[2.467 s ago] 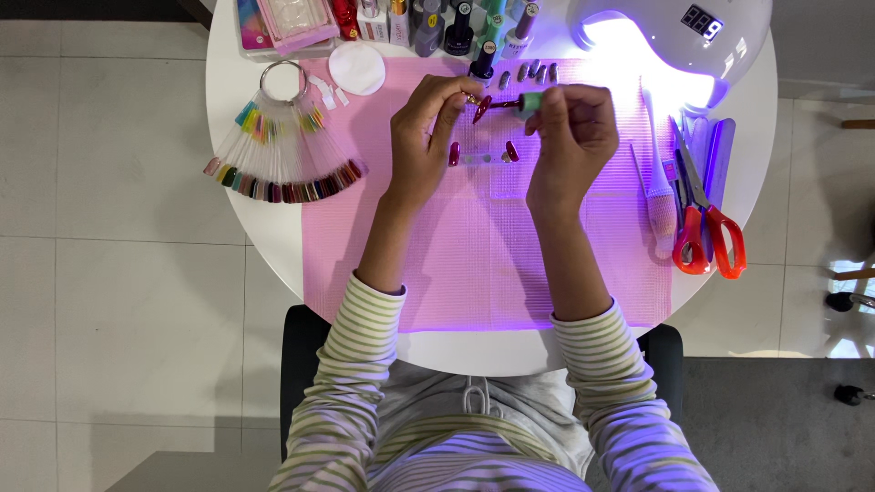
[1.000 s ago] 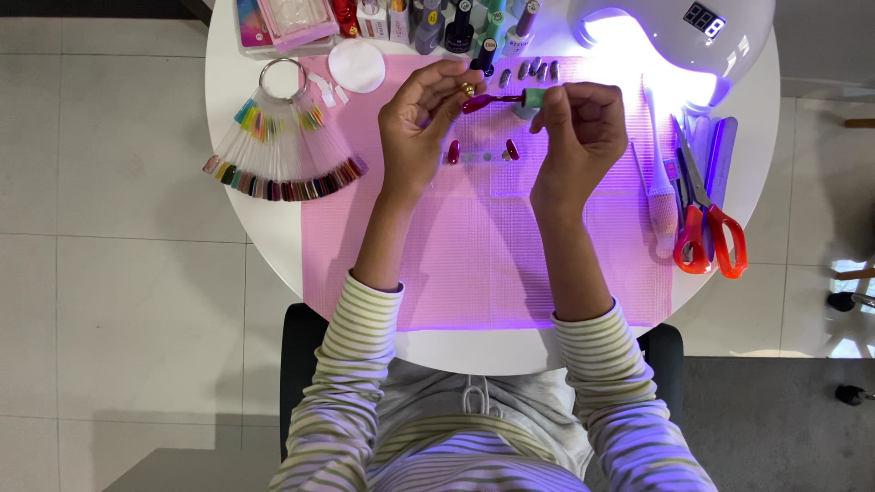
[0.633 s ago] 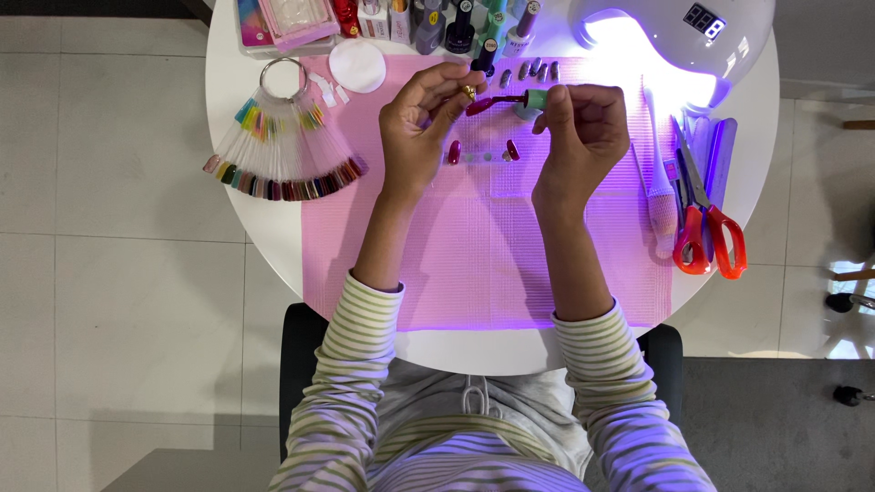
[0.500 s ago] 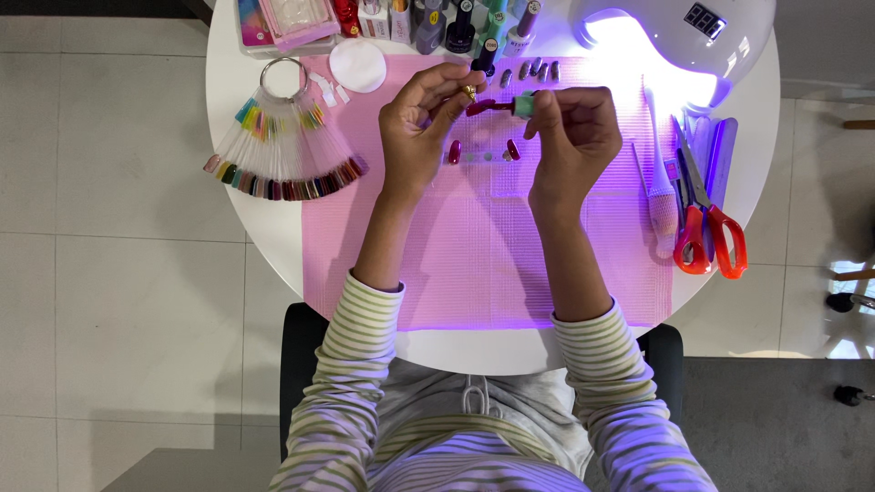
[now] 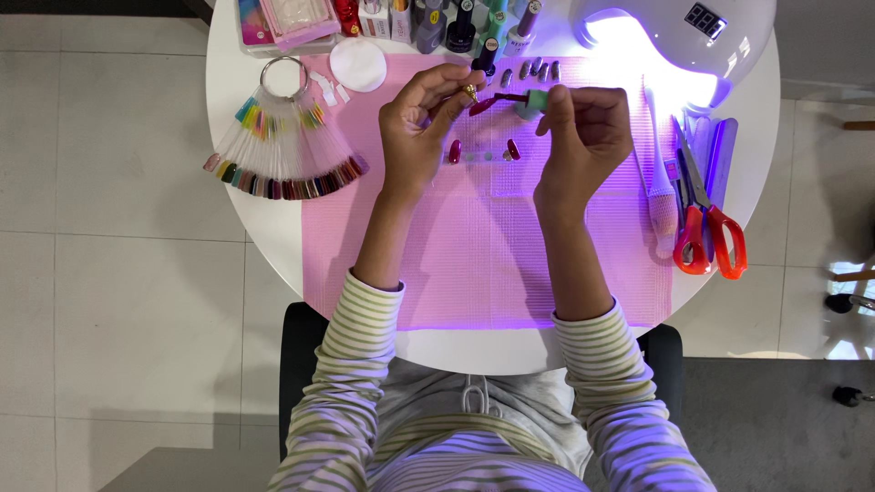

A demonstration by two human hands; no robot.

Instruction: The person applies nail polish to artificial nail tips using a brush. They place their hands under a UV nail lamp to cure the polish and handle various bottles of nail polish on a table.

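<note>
My left hand (image 5: 421, 123) pinches a dark red false nail tip (image 5: 483, 106) between thumb and fingers, with a gold ring on one finger. My right hand (image 5: 588, 123) holds a polish brush by its green cap (image 5: 536, 98), and the brush's stem reaches left to the nail tip. Both hands hover over the far part of a pink mat (image 5: 492, 255). Beneath them lies a clear strip holder (image 5: 481, 153) with two red-painted nail tips on it.
A fan of colour swatch sticks (image 5: 283, 155) on a ring lies at the left. Polish bottles (image 5: 465, 23) line the far edge. A lit white nail lamp (image 5: 674, 41) stands far right, with red-handled scissors (image 5: 711, 232), files and a white brush beside it. A white round pad (image 5: 357, 64) lies far left.
My hands have stayed close together over the mat. The brush in my right hand has shifted slightly against the nail tip in small strokes; nothing else moved.
</note>
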